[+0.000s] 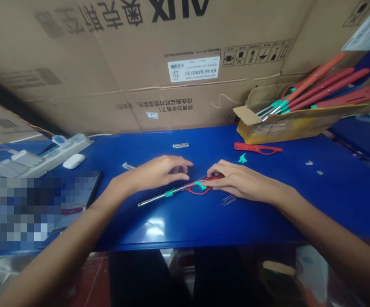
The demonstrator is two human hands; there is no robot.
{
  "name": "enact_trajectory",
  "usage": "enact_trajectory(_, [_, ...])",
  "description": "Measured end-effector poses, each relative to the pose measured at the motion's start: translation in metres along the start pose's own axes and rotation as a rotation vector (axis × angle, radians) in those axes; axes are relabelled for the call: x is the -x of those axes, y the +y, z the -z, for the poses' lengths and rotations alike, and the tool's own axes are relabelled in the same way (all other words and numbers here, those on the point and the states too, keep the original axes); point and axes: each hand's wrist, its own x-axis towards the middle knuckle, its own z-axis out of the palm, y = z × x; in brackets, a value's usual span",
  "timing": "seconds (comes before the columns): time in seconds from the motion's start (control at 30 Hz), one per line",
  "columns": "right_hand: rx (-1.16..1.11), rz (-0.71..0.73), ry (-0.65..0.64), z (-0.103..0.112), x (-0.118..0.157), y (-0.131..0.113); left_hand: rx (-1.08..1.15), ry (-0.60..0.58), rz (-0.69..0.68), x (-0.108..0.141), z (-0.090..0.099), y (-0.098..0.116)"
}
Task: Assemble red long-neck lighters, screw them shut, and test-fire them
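A long-reach lighter (159, 197) with a metal tube, green trigger and red handle lies slantwise on the blue table. My right hand (239, 179) has its fingers closed around the handle end, which they partly hide. Just above the middle of the lighter hovers my left hand (162, 170), its thumb and fingers apart and nothing visible between them. Below my right hand's fingers is a clear plastic piece (228, 200). Beyond the hands lie a loose red handle half (252, 148), a green trigger piece (242, 158) and another clear piece (180, 145).
At the back right, a cardboard box (268, 131) holds several red lighters (325, 89). A power strip (59, 154), a white earphone case (74, 160) and a blurred-out device (95, 187) occupy the left. Large cartons (108, 64) wall off the back. Small white bits (309, 163) lie right.
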Motion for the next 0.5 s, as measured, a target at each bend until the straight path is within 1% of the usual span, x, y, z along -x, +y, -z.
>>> enact_trajectory(0.1, [0.033,-0.049,0.018,0.0,-0.001,0.001,-0.07,0.096,0.022,0.003,0.0,-0.009])
enact_trajectory(0.23, [0.074,-0.101,0.032,-0.003,-0.003,0.004,-0.157,0.128,0.027,0.007,-0.014,-0.01])
enact_trajectory(0.37, [0.017,-0.111,0.056,-0.005,-0.003,0.006,-0.206,0.163,0.039,0.008,-0.024,-0.007])
enact_trajectory(0.5, [-0.042,-0.132,0.069,-0.004,-0.002,0.007,-0.286,0.164,0.046,0.006,-0.026,0.005])
